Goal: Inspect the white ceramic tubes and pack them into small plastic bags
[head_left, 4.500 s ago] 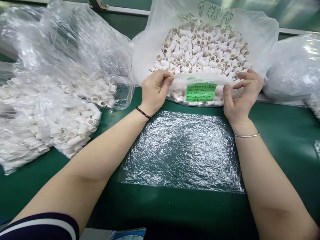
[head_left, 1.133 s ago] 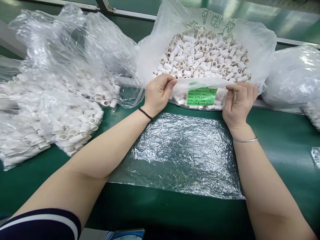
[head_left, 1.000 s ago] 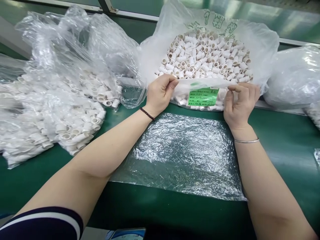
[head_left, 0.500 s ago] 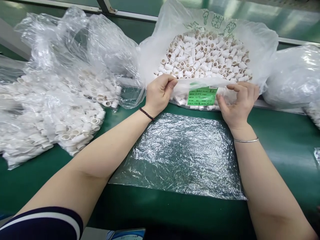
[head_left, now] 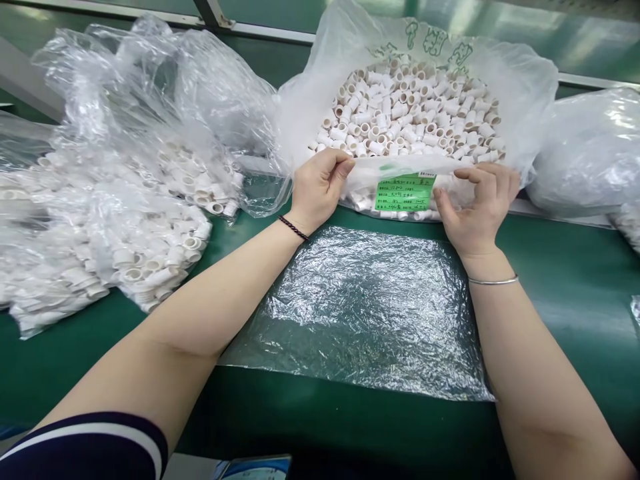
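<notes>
My left hand pinches the front edge of a large white plastic bag, thumb against fingers. At the right end of that same edge, my right hand has its fingers curled over the plastic, with the thumb below by a green label. Many short white pipe fittings fill the open bag, and some show through its front. The label bears handwriting. Just in front of the bag, a flat clear plastic bag lies between my forearms.
Clear bags of white fittings are heaped on the left of the green tabletop. At the right stands another filled clear bag. A metal rail runs along the back. A blue printed item shows at the bottom edge.
</notes>
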Demonstrator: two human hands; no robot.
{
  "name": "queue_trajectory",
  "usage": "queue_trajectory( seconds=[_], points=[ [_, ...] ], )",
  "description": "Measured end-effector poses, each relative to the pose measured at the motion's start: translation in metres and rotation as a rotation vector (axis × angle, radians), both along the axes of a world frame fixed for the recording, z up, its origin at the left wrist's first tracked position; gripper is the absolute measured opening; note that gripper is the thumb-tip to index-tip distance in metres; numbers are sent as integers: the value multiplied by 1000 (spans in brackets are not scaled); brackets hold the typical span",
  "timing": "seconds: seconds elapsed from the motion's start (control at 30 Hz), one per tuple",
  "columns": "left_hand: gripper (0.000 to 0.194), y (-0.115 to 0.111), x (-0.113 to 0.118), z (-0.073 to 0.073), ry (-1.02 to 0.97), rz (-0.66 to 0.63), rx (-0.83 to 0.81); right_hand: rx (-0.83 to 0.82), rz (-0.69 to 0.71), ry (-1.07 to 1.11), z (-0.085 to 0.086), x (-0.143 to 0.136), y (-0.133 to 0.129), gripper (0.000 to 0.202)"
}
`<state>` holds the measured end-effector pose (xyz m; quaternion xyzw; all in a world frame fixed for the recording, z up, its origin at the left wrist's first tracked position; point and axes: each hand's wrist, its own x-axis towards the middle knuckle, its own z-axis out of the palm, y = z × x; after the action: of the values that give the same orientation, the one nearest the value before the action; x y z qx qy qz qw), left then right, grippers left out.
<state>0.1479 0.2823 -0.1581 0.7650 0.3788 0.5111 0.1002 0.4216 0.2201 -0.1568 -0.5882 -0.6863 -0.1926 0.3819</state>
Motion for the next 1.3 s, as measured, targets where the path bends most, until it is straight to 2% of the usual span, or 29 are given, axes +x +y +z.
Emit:
queue_trajectory(
  seconds=[0.57, 0.9, 1.3],
  points=[
    [33, 3, -2, -4, -31, -47, 78, 14, -23, -6, 0, 0, 0, 30],
    [29, 1, -1, -1, -29, -33, 131, 24, 25, 29, 0, 1, -1, 33],
    [30, 2, -2, -2, -33, -42, 117, 4, -24, 13, 0, 0, 0, 32]
  ],
)
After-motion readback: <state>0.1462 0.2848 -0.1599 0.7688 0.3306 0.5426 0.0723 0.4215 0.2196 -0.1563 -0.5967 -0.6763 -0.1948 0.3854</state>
